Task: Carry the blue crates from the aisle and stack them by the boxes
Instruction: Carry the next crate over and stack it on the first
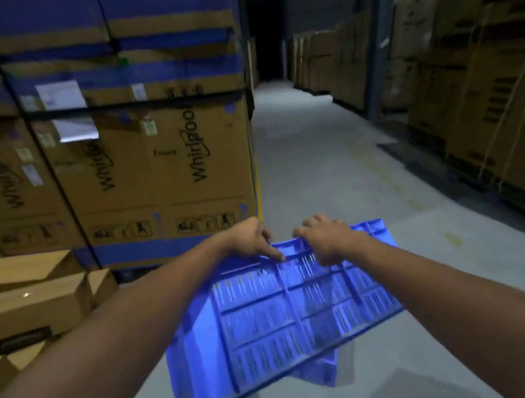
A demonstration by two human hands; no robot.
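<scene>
A blue slatted plastic crate (284,326) hangs in front of me, tilted so that its ribbed side faces up, held off the grey floor. My left hand (250,240) grips its far top rim, with one finger stretched along the rim. My right hand (324,237) grips the same rim just to the right, fingers curled over the edge. Tall printed cardboard boxes (159,167) stand stacked to the left, a short way beyond the crate.
Small brown cartons (27,305) are piled at the lower left, in front of the tall boxes. More large strapped boxes (498,113) line the right side. A grey concrete aisle (317,162) runs ahead into a dark background, past a blue steel column (378,49).
</scene>
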